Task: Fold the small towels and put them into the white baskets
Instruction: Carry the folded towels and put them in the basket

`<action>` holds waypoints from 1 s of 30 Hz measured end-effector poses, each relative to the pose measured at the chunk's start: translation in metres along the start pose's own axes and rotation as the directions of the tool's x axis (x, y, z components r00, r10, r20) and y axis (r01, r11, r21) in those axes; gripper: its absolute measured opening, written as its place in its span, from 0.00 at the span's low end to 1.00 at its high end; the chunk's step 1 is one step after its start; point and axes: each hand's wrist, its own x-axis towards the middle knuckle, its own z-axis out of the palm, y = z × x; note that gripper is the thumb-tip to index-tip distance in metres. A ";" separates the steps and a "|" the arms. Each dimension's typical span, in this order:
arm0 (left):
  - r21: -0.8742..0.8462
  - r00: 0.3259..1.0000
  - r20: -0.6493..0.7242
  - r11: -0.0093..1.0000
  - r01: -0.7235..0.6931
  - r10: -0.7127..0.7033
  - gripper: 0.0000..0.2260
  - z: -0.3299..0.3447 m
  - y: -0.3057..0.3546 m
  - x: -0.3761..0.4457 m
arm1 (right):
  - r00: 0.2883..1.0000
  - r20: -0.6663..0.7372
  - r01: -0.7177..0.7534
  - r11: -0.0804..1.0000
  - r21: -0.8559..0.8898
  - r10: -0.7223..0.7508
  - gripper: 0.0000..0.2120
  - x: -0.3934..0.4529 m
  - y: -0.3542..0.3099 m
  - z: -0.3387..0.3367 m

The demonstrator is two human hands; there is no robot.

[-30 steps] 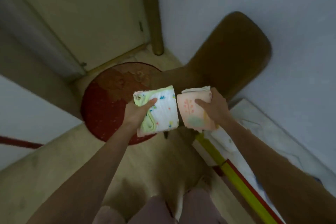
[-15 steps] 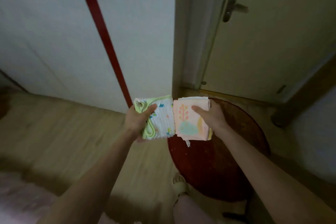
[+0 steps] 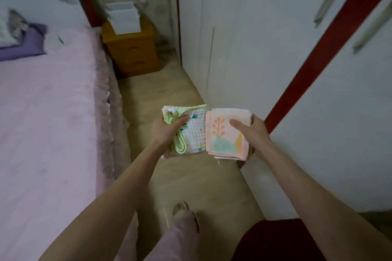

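My left hand (image 3: 164, 133) grips a folded white towel with green trim and small coloured prints (image 3: 192, 131), thumb on top. My right hand (image 3: 252, 133) grips a folded pink towel with a tree print (image 3: 224, 135), thumb on top as well. Both towels are held side by side in the air, their edges touching, above the wooden floor. Stacked white baskets (image 3: 124, 17) stand on an orange nightstand (image 3: 130, 48) far ahead, between the bed and the wardrobe.
A bed with a pink cover (image 3: 48, 116) fills the left side, with a purple pillow (image 3: 23, 46) at its head. A white wardrobe with a red stripe (image 3: 307, 70) lines the right. A narrow strip of wooden floor (image 3: 161, 91) runs between them. A dark red mat (image 3: 275, 239) lies at bottom right.
The view has swung left from the door and round red mat to the aisle beside the bed. Both hands keep the same hold on the two folded towels.
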 end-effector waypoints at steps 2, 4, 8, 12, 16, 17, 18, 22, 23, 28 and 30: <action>-0.007 0.998 -0.062 1.000 -0.013 0.012 0.10 -0.016 0.009 0.044 | 0.997 0.074 0.032 0.999 -0.007 -0.031 0.16 0.045 -0.024 0.037; -0.017 0.995 -0.100 1.000 -0.018 0.016 0.10 -0.032 0.024 0.090 | 0.993 0.101 0.059 0.998 -0.022 -0.057 0.17 0.088 -0.051 0.071; -0.051 0.991 -0.132 0.999 0.007 -0.013 0.10 -0.061 0.062 0.183 | 0.986 0.134 0.104 0.994 -0.043 -0.097 0.18 0.166 -0.108 0.128; -0.104 0.990 -0.137 0.994 0.016 -0.030 0.12 -0.077 0.100 0.267 | 0.978 0.163 0.144 0.988 -0.059 -0.133 0.19 0.243 -0.161 0.173; -0.102 0.983 -0.180 0.995 0.006 -0.024 0.13 -0.087 0.123 0.362 | 0.966 0.206 0.172 0.983 -0.059 -0.157 0.20 0.334 -0.202 0.218; -0.094 0.980 -0.197 0.996 0.004 -0.023 0.13 -0.089 0.127 0.388 | 0.962 0.221 0.181 0.981 -0.063 -0.163 0.19 0.359 -0.212 0.230; -0.085 0.976 -0.215 0.996 0.000 -0.018 0.13 -0.091 0.132 0.416 | 0.955 0.242 0.191 0.979 -0.067 -0.170 0.19 0.386 -0.222 0.243; -0.022 0.956 -0.292 0.999 -0.023 0.016 0.15 -0.098 0.154 0.524 | 0.934 0.312 0.201 0.977 -0.064 -0.172 0.18 0.491 -0.268 0.295; -0.016 0.954 -0.300 1.000 -0.013 0.007 0.16 -0.100 0.161 0.551 | 0.931 0.329 0.190 0.979 -0.067 -0.158 0.17 0.516 -0.282 0.308; 0.052 0.926 -0.375 0.998 -0.018 0.036 0.16 -0.126 0.196 0.673 | 0.883 0.442 0.227 0.968 -0.108 -0.158 0.16 0.637 -0.355 0.381; 0.073 0.909 -0.416 0.997 -0.001 0.032 0.17 -0.140 0.205 0.718 | 0.882 0.444 0.236 0.964 -0.125 -0.158 0.14 0.679 -0.376 0.412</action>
